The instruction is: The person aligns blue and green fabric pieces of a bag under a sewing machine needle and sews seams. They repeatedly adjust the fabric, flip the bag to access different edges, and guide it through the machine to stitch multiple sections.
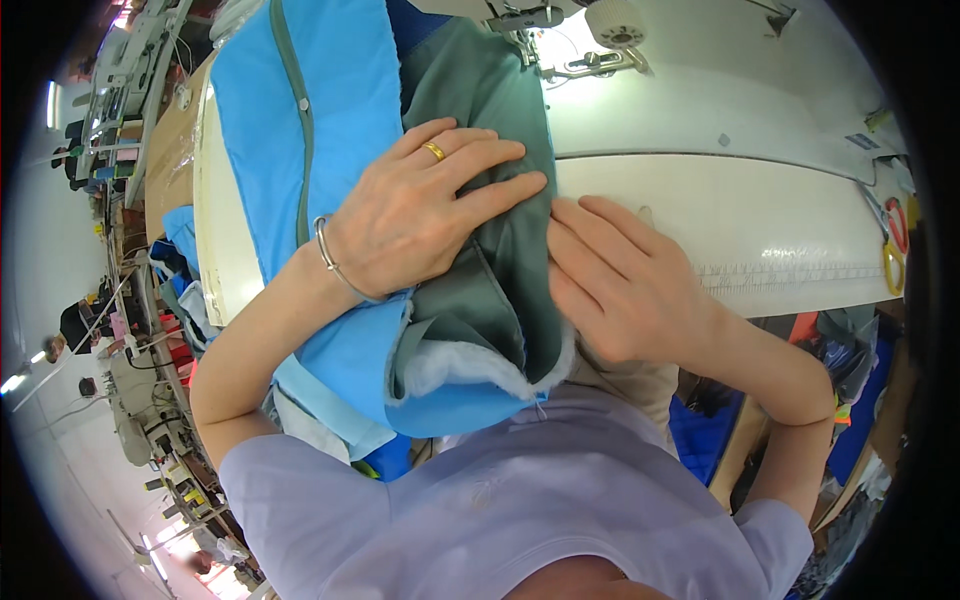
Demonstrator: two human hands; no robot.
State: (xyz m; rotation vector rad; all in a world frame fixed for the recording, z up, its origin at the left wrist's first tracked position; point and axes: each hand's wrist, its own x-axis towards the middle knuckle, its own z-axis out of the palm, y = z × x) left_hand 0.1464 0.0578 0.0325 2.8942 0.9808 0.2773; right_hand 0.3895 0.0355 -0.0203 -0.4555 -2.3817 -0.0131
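A garment piece of bright blue fabric [258, 150] with a green zip strip and dark green lining [470, 85] lies at the sewing machine, white fluffy padding [460, 370] showing at its lower end. My left hand [420, 210] rests open on the lining, fingers spread and pointing right. My right hand [615, 280] is closed at the lining's right edge, fingertips against the fabric and thumb hidden. The machine's presser foot [528, 55] sits by the lining's top right edge.
The white table [740, 220] has a printed scale along its front. Scissors [893, 255] lie at the right rim. More fabric pieces [180, 230] are piled at left, and plastic-wrapped dark items [840, 350] are below the right edge. Other sewing machines stand in the left background.
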